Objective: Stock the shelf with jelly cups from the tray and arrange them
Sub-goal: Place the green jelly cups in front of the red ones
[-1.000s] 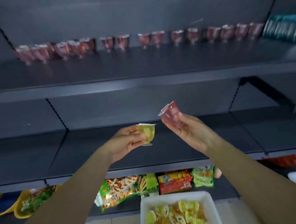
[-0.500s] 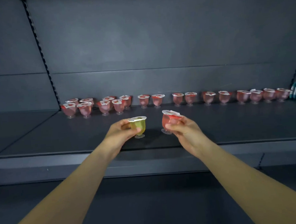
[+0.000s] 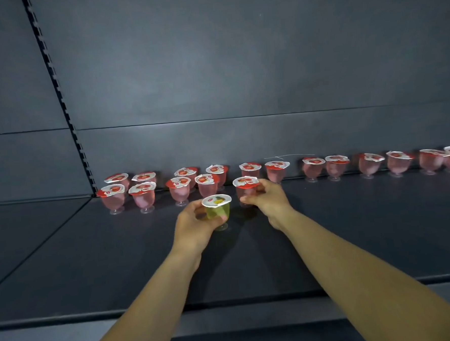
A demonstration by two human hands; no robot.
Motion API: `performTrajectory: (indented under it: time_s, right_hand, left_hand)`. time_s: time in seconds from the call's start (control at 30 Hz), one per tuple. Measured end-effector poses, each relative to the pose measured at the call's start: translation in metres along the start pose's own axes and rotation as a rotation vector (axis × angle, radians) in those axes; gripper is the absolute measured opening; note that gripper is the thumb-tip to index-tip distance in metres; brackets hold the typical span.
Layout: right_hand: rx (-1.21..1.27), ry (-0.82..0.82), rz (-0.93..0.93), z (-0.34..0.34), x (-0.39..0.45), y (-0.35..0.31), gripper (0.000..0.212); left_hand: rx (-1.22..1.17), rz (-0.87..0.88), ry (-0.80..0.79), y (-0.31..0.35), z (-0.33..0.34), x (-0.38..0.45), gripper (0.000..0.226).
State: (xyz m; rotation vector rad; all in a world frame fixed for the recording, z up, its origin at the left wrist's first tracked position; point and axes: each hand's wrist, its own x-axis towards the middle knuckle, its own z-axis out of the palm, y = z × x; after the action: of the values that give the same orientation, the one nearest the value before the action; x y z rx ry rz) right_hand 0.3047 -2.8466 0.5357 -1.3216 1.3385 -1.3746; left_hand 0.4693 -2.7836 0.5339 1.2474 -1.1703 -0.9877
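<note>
My left hand [image 3: 193, 226] grips a yellow jelly cup [image 3: 218, 209] upright, its foot at the dark shelf board [image 3: 92, 257]. My right hand [image 3: 269, 198] holds a red jelly cup [image 3: 245, 186] by its side, just in front of the back row. Several red jelly cups [image 3: 335, 166] stand along the back wall of the shelf, with a second row of red cups [image 3: 143, 195] in front on the left. The tray is out of view.
A slotted upright rail [image 3: 61, 101] runs down the back panel at the left. The shelf's front lip [image 3: 69, 318] crosses the lower frame. The board in front of the right-hand cups is bare.
Both hands have reached deeper over the shelf. The red cup has moved up to the back row and the yellow cup has come down onto the board. The view has risen from the lower shelves.
</note>
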Motion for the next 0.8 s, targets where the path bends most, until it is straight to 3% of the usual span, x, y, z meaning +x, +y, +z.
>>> performTrajectory:
  time_s: [0.33, 0.47, 0.7, 0.8]
  right_hand:
    - [-0.041, -0.032, -0.003, 0.009, 0.022, 0.007, 0.033]
    - [-0.066, -0.03, -0.051, -0.009, 0.011, 0.004, 0.045]
    - [-0.941, 0.064, -0.41, -0.114, -0.01, 0.003, 0.056]
    - [-1.079, 0.085, -0.423, -0.143, -0.012, 0.006, 0.059]
  left_hand:
    - [0.067, -0.002, -0.015, 0.003, 0.003, 0.0, 0.043]
    - [0.116, -0.002, -0.041, 0.007, 0.005, -0.005, 0.045]
    - [0.236, 0.048, -0.121, 0.01, 0.032, -0.004, 0.043]
    - [0.233, 0.065, -0.129, 0.01, 0.062, 0.002, 0.044]
